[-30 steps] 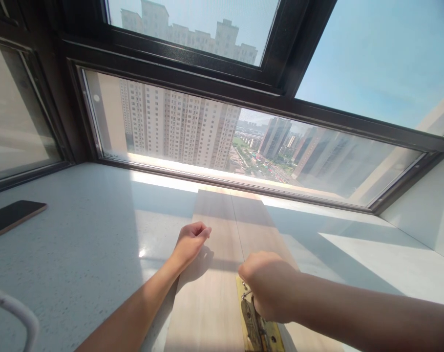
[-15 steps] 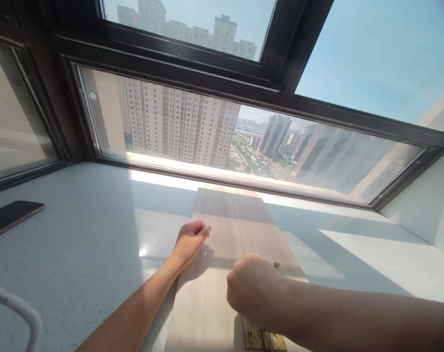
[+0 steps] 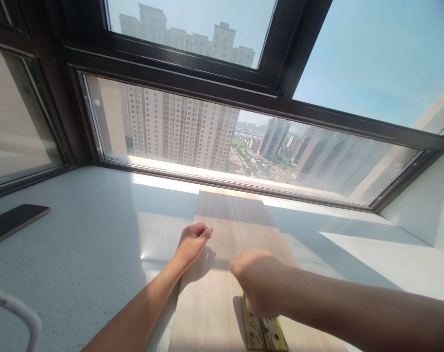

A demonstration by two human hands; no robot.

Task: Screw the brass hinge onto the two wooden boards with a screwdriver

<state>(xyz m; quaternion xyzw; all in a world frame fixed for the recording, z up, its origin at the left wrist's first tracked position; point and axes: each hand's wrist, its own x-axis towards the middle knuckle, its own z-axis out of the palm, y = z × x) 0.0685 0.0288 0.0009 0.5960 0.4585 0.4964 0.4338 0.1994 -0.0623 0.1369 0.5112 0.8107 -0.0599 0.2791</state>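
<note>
My left hand (image 3: pixel 195 243) is closed, thumb pressed to the curled fingers, over the left edge of a pale wooden board (image 3: pixel 203 313). Anything inside it is too small or hidden to name. A second pale board (image 3: pixel 256 217) lies alongside, a thin seam between the two. Above the seam, my right hand (image 3: pixel 259 278) is closed with its back toward me, so its fingertips and whatever they hold are hidden. Just under and below it, a brass hinge (image 3: pixel 254 331) with screw holes lies on the boards, its upper part covered by the hand.
The boards lie on a white speckled sill (image 3: pixel 93 254). A dark phone (image 3: pixel 14 222) rests at the left, and a white curved tube (image 3: pixel 24 310) stands at the lower left. Dark window frames (image 3: pixel 243 183) border the back, with tall buildings outside.
My right hand has shifted slightly up and turned, uncovering more of the hinge. The small metal pieces seen beyond its wrist are now out of sight. My left hand stays nearly in place.
</note>
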